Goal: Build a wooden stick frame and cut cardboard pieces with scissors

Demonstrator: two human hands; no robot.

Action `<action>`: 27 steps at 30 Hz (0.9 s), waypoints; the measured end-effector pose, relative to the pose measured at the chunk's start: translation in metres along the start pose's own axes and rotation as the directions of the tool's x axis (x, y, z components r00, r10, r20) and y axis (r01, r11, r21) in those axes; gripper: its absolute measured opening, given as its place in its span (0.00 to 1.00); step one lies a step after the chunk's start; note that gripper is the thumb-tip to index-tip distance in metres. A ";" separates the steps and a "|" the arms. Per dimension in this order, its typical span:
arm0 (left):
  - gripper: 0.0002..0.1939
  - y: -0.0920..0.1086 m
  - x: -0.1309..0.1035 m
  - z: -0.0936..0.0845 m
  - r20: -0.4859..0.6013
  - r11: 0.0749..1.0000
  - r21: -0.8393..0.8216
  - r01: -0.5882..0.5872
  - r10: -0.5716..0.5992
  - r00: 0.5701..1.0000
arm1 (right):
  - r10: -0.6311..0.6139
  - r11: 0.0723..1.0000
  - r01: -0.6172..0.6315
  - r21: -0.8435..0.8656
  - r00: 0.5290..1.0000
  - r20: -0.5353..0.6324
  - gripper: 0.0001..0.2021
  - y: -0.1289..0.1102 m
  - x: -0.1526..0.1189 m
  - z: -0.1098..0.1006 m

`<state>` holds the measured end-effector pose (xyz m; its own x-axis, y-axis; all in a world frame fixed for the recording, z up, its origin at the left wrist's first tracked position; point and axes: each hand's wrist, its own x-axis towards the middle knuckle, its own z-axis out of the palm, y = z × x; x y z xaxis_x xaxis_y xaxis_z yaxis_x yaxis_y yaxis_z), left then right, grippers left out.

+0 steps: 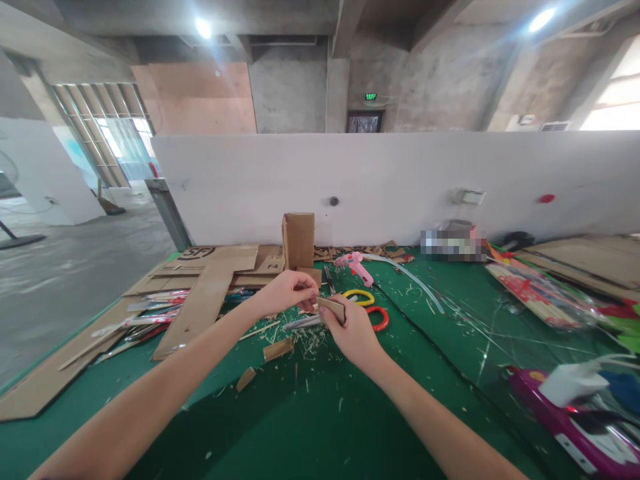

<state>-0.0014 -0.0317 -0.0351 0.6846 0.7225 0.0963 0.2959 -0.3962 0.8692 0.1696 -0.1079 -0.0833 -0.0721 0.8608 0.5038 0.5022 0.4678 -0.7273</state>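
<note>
My right hand (354, 331) grips a small piece of cardboard (334, 308) between thumb and fingers. Close to its left edge is my left hand (291, 291), its fingers pinched together; what lies between them, if anything, is too small to tell. Beneath my hands lie scissors (381, 319) with one red and one yellow handle, the blades pointing left amid thin shavings (311, 343). Just beyond stands an upright cardboard box shape (299, 241). A pink glue gun (356, 265) rests to its right. Nearer me are two loose cardboard scraps (278, 350).
Cardboard sheets (200, 300) and wrapped sticks (155, 313) cover the table's left side. A glue-gun cord (435, 353) runs toward a purple power strip (560, 420) at front right. Plastic-wrapped packets (540, 290) lie at right. A white partition (260, 180) borders the back.
</note>
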 end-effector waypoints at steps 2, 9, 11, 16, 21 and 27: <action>0.15 0.000 -0.001 -0.001 0.007 1.000 0.022 0.019 -0.019 1.000 | 0.009 1.000 -0.009 0.014 1.000 -0.011 0.08 0.000 0.000 0.000; 0.14 0.007 -0.007 0.001 0.102 0.985 0.162 -0.053 0.037 0.994 | 0.037 0.999 -0.037 0.037 0.999 -0.001 0.09 -0.001 0.000 -0.002; 0.13 0.007 -0.007 0.003 0.079 0.985 0.158 -0.069 0.057 0.995 | 0.028 0.999 -0.028 0.040 1.000 0.005 0.09 -0.001 0.000 -0.001; 0.11 0.004 -0.006 0.005 0.043 0.984 0.141 -0.108 0.103 0.994 | 0.019 0.999 -0.019 0.029 1.000 0.015 0.08 0.002 0.000 0.000; 0.09 0.004 -0.006 0.005 0.046 0.983 0.146 -0.108 0.102 0.994 | -0.002 1.000 0.003 -0.004 1.000 0.019 0.07 0.002 -0.001 0.000; 0.11 0.002 -0.004 0.006 -0.004 0.994 0.069 -0.085 0.085 0.996 | -0.007 1.000 0.008 -0.007 1.000 0.011 0.08 0.006 -0.001 0.000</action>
<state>0.0003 -0.0384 -0.0370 0.7044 0.6886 0.1721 0.2824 -0.4943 0.8221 0.1729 -0.1059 -0.0885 -0.0857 0.8595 0.5039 0.5076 0.4729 -0.7202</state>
